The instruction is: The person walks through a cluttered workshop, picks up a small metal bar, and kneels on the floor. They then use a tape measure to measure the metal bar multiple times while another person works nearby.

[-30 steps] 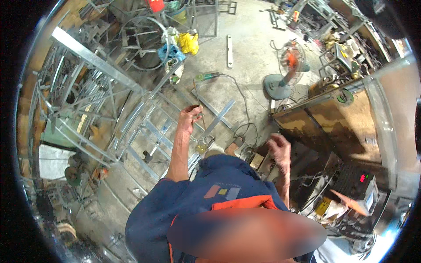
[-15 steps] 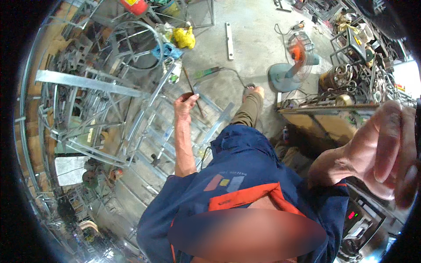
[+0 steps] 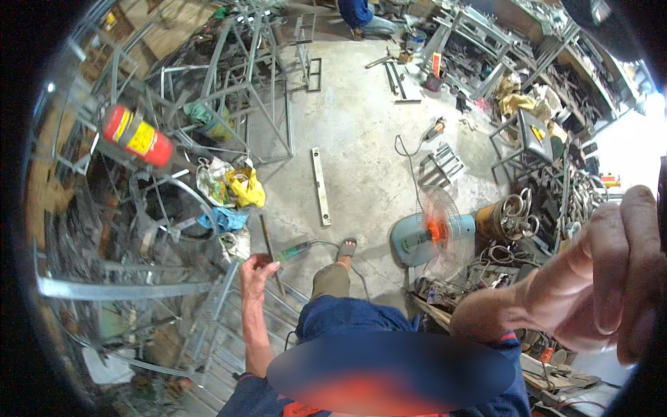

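My left hand (image 3: 256, 272), out in front at left of centre, grips a thin brown rod (image 3: 265, 233) between thumb and fingers. The rod slants from the upper left to the lower right past the thumb. Beside it on the floor is a green power tool (image 3: 293, 251) with a dark cord, near my sandalled foot (image 3: 347, 247). Raised close to the camera at the right, my right hand (image 3: 590, 278) has its fingers bent and pressed together. Whatever they hold is hidden at the dark rim of the picture.
Metal frames (image 3: 201, 340) lie low at the left, below a red fire extinguisher (image 3: 139, 135). A spirit level (image 3: 319, 186) rests on the concrete floor. A standing fan (image 3: 438, 233) is right of my foot, near a cluttered bench (image 3: 434, 313). Another person (image 3: 361, 17) crouches far ahead.
The view has tilted up, so more floor ahead and the crouching person show. My left hand still holds the rod; my right hand stays raised by the camera.
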